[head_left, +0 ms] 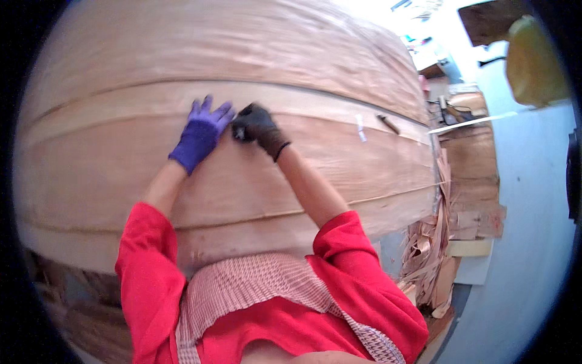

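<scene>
Wood sheet (pixel 236 188): even, light pressure advised.
Left hand (pixel 203 129), fingers spread, empty, should brace flat; right hand (pixel 262 127), fingers curled, seems to grip a small object (pixel 240 132), though blurred.

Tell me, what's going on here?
Someone in red is working over broad wood-coloured sheets. The purple-gloved left hand lies spread on them; the dark-gloved right hand, beside it, is curled around a small object too blurred to name. Farther right lie a white strip and a dark tool.
</scene>
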Available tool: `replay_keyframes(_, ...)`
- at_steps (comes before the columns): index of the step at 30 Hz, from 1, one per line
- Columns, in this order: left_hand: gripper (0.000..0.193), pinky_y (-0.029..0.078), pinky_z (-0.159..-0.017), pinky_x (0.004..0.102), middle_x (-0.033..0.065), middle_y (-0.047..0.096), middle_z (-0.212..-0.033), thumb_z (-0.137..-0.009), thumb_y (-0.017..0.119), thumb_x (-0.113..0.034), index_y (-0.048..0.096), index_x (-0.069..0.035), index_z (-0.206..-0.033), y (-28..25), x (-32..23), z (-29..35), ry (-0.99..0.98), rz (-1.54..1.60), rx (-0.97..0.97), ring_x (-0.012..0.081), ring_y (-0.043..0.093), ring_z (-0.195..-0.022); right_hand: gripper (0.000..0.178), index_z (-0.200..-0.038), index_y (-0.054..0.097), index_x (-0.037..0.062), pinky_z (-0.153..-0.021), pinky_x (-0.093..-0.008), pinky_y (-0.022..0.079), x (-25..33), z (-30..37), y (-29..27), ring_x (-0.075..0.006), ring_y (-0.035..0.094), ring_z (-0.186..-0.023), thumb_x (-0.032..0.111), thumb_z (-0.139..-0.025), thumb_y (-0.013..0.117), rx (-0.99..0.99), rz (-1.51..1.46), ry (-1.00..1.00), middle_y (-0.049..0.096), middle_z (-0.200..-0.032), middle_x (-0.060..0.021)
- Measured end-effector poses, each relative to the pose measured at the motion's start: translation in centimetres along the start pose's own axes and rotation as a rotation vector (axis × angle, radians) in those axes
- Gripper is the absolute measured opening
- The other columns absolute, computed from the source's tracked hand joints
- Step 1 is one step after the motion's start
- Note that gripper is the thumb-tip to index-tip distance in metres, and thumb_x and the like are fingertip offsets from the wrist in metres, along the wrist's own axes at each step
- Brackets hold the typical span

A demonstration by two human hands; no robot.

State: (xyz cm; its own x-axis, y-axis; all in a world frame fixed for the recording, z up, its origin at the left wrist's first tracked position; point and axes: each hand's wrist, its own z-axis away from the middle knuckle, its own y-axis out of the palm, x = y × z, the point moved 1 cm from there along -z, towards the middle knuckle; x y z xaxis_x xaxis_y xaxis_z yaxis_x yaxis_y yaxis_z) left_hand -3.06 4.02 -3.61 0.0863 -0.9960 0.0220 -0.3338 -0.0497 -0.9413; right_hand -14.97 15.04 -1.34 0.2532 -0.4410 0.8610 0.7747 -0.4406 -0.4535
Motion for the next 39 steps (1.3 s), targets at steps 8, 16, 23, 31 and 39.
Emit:
replay_keyframes(8,0.040,0.032,-0.091,0.0535,0.0071,0.038,-0.130,-0.081,0.038,-0.014,0.043,-0.014,-0.121,-0.1,-0.5,-0.7,0.027,-0.062,0.091,0.0380,0.042,-0.111,0.018,-0.077,0.056,-0.0032,-0.044,-0.0242,0.045,1.2,3.1,-1.5,-0.0136,0.054,-0.047,0.013,-0.073,0.061,0.124,-0.145,0.255,0.055,-0.059,-0.0075)
replay_keyframes(16,0.038,0.031,-0.092,0.0529,0.0105,0.040,-0.128,-0.082,0.038,-0.017,0.045,-0.020,-0.119,-0.3,-0.7,0.5,0.043,-0.002,0.092,0.0381,0.041,-0.112,0.013,-0.074,0.057,-0.0015,-0.039,-0.0234,0.038,0.2,3.9,-0.8,-0.0117,0.050,-0.046,0.011,-0.073,0.058,0.122,-0.218,0.238,0.053,-0.057,-0.0049)
replay_keyframes(23,0.037,0.031,-0.091,0.0542,0.0107,0.040,-0.127,-0.082,0.038,-0.017,0.045,-0.019,-0.119,-0.5,-1.1,0.1,0.057,0.011,0.114,0.0388,0.040,-0.113,0.011,-0.058,0.057,0.0001,-0.043,-0.0305,0.040,-1.6,1.2,-2.7,-0.0243,0.051,-0.044,0.011,-0.057,0.058,0.212,0.190,-0.016,0.053,-0.052,-0.0154)
replay_keyframes(31,0.035,0.033,-0.088,0.0556,0.0113,0.042,-0.125,-0.083,0.038,-0.019,0.047,-0.018,-0.116,-0.5,-0.8,0.0,0.071,0.007,0.040,0.0396,0.042,-0.110,0.010,-0.055,0.060,0.0056,-0.049,-0.0356,0.044,-1.0,0.5,-3.2,-0.0323,0.055,-0.053,0.015,-0.051,0.058,0.286,0.368,-0.070,0.056,-0.058,-0.0167)
replay_keyframes(39,0.035,0.033,-0.088,0.0551,0.0117,0.042,-0.126,-0.083,0.038,-0.019,0.047,-0.018,-0.117,-0.3,-1.4,-0.2,0.088,0.001,0.067,0.0396,0.043,-0.109,0.009,-0.079,0.056,0.0044,-0.046,-0.0255,0.044,-3.3,3.8,-9.8,-0.0176,0.055,-0.051,0.010,-0.073,0.060,0.288,-0.070,0.230,0.058,-0.066,-0.0064)
